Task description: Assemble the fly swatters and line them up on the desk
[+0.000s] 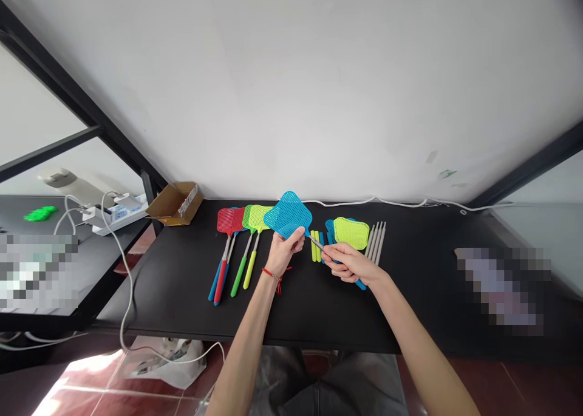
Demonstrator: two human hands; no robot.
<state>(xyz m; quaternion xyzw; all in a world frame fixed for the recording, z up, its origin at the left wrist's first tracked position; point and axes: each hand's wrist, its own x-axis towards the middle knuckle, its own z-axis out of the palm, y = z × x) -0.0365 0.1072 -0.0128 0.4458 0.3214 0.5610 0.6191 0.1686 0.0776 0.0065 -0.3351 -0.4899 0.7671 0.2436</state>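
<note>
My left hand (285, 251) is closed on the lower edge of a blue mesh swatter head (288, 214), held just above the black table (182, 294). My right hand (348, 263) grips a thin metal rod with a blue handle (361, 284); the rod's tip (315, 242) meets the base of the blue head. A red string circles my left wrist. To the left lie assembled fly swatters (234, 252) with red, blue and green heads and handles.
Loose yellow-green and blue swatter heads (351, 232), short green grips (314, 248) and several grey metal rods (376, 242) lie behind my right hand. A small cardboard box (175, 203) sits at the table's back left. A power strip (116, 212) and cables are on the left.
</note>
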